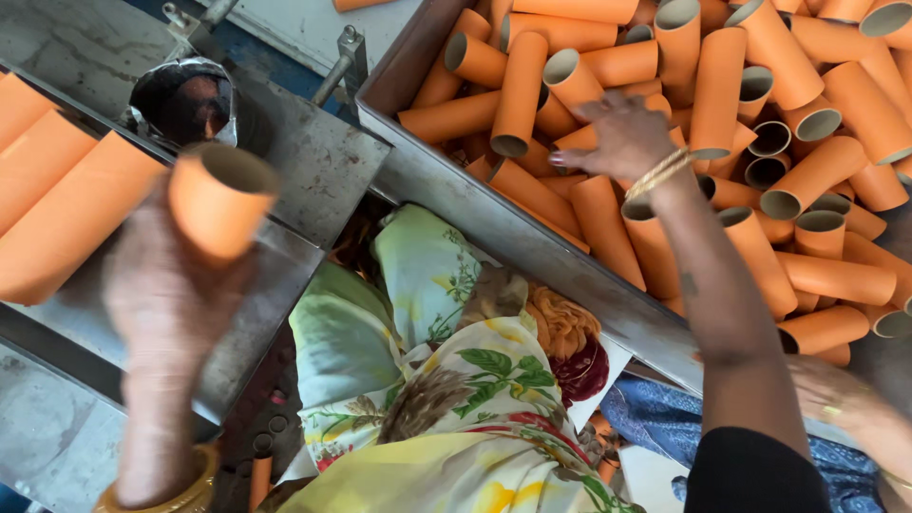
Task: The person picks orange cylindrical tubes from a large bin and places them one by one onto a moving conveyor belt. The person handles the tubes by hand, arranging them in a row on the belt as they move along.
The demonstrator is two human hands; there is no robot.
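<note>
My left hand (pixel 161 285) grips one orange tube (pixel 220 199) just left of the metal bin (pixel 494 223); my right hand (pixel 622 138) rests spread on the tube pile (pixel 760 142) inside it, clasping nothing I can see — a careless pull could, I judge, send loose tubes rolling over the bin's rim.

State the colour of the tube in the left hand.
Orange outside, pale inside: the short cardboard tube in the blurred left hand, head view.

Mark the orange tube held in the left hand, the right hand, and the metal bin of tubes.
orange tube (pixel 217 201), head view, on its blurred side wall below the open end.
right hand (pixel 622 138), head view, back of the hand over the piled tubes.
metal bin (pixel 494 223), head view, bare near rim.
</note>
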